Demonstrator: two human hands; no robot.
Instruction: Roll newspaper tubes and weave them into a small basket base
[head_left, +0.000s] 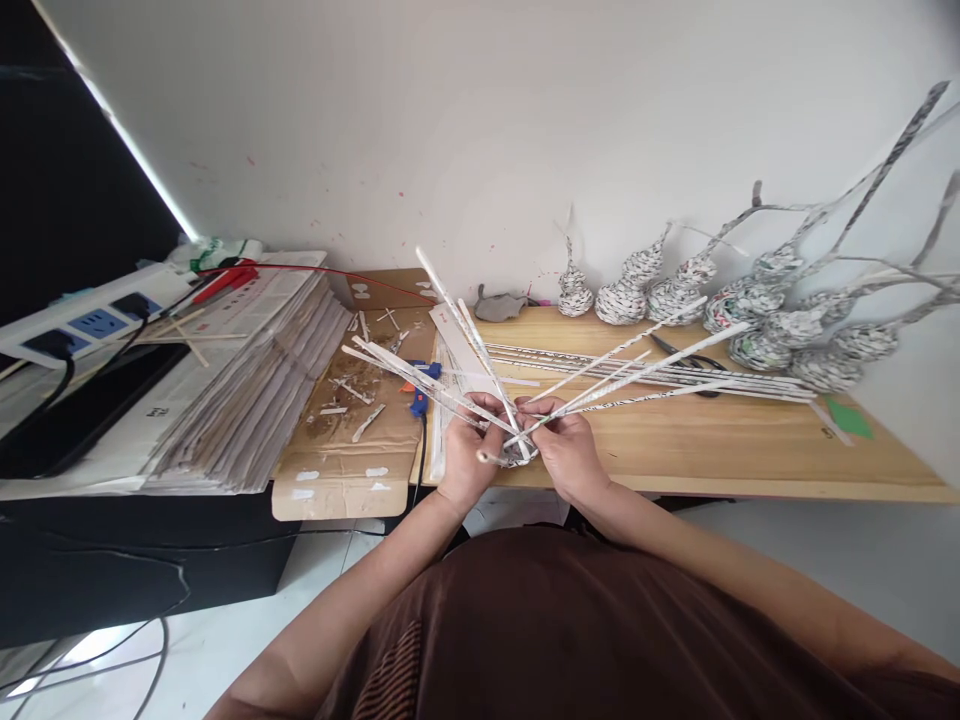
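Note:
Between my hands is a small woven base (519, 456) of rolled newspaper, with several paper tubes (622, 377) fanning out from it to the left, upward and to the right. My left hand (472, 450) is closed on the left side of this paper weaving, thumb and fingers around the tubes. From the right, my right hand (566, 445) pinches the tubes close to the base. Both hands are just above the table's front edge. The fingers partly cover the crossings of the tubes.
Several woven paper gourds (630, 300) stand along the wall. Loose paper tubes (712, 378) and scissors (686, 352) lie on the wooden table (660, 450). On the left are a blue glue gun (421, 390), a cardboard sheet (337, 475), stacked newspapers (277, 370) and a power strip (101, 315).

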